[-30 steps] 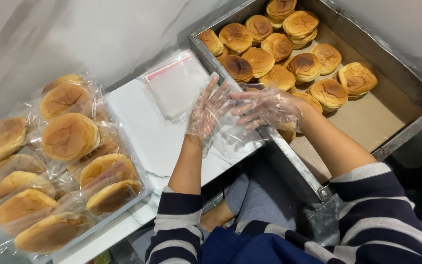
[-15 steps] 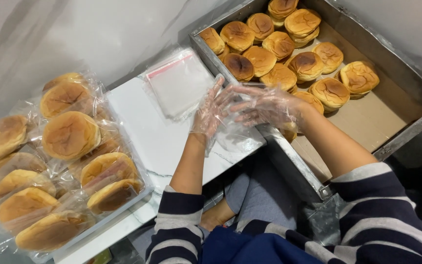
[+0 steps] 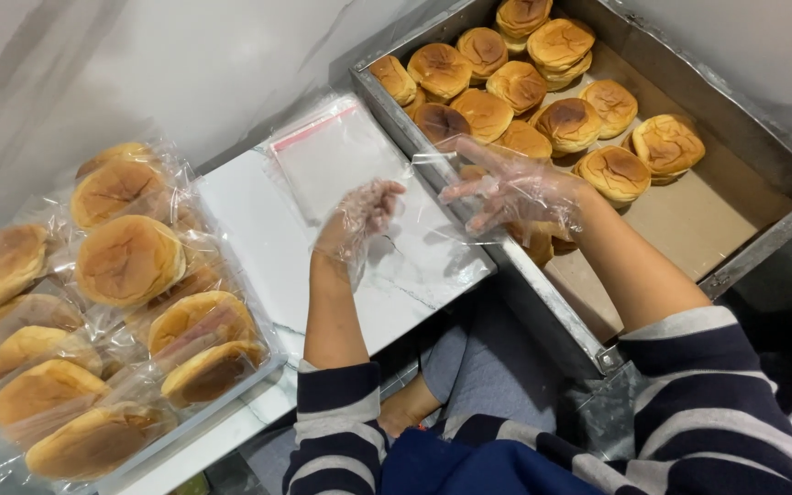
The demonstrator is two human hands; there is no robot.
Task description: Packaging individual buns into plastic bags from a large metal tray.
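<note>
Hands parted — left hand [image 3: 359, 218] curled, right hand [image 3: 515, 188] splayed, clear bag [image 3: 433, 197] barely discernible between; grip unclear

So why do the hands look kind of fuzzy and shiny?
In the head view, the right hand is smeared by motion blur; the left hand is only slightly soft. Both wear thin clear gloves that catch the light, as do the bagged buns. The buns in the metal tray look sharp.
</note>
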